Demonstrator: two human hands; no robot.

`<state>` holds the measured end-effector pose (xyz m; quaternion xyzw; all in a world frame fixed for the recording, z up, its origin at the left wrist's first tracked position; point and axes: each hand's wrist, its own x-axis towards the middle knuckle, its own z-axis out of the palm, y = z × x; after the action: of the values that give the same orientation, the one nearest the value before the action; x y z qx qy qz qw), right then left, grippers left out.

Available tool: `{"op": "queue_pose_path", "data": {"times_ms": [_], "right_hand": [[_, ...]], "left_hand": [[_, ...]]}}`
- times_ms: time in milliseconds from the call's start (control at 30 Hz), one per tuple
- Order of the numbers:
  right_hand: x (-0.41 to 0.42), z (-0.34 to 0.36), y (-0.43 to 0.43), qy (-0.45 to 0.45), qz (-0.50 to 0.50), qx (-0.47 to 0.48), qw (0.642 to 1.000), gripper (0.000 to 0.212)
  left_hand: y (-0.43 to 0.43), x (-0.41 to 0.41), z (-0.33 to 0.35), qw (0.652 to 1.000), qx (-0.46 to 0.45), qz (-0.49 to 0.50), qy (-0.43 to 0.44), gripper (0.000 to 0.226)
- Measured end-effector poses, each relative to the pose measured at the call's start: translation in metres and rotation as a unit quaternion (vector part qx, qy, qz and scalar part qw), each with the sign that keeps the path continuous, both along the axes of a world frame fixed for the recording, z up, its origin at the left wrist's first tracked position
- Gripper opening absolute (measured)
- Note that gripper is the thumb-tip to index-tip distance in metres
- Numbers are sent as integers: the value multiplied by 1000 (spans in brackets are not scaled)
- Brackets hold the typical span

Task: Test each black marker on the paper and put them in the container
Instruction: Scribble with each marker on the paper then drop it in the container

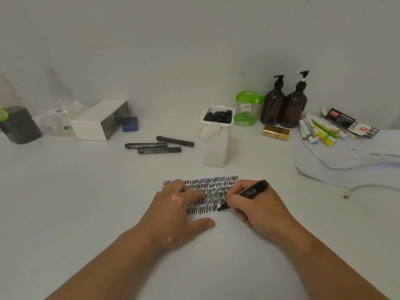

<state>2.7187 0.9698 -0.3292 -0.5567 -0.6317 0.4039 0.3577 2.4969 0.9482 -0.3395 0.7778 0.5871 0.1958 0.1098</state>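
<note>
Right hand round black marker, label print illegible.

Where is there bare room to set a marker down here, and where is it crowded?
Free: left of the paper, in front of the three loose markers; between the white container and the paper stack at right. Crowded: the back edge, white box through pump bottles and coloured markers.

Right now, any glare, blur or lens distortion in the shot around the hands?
Head view: soft even light, no glare on the paper, faint shadows under the left hand and right hand; marker sharp, no motion blur; wide-angle bend bows the back edge of the table; plastic clutter far left looks soft.
</note>
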Motion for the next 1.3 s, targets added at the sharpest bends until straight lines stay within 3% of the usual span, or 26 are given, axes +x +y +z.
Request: {"op": "queue_pose_path", "data": {"times_ms": [167,300,367,433,500,567,700,933,1133,1300], "right_hand": [[1,-1,2,-9,-22,12,1000,2],[1,1,0,-11,-22,11,1000,11],[3,3,1,35,-55,24,998,15],[6,6,4,142,-86,12,986,11],[10,9,5,228,-100,1,969,10],[15,11,7,245,-104,13,964,13],[20,12,9,253,-96,31,962,12],[19,20,5,356,-29,-28,934,18],[14,24,0,337,-6,-11,941,9],[10,25,-3,329,16,-12,944,9]], "left_hand": [[-1,0,1,1000,-2,0,-6,69],[-2,1,3,1000,-3,-2,-3,69],[-3,1,6,1000,6,0,-10,72],[-4,0,11,999,29,7,-33,69],[-4,-2,15,995,53,19,-81,56],[-2,-4,17,986,62,32,-151,43],[1,-10,14,963,42,62,-258,52],[7,-15,9,909,-1,74,-410,37],[4,-13,12,909,-33,22,-416,18],[1,-9,14,900,-45,-9,-434,19]]}}
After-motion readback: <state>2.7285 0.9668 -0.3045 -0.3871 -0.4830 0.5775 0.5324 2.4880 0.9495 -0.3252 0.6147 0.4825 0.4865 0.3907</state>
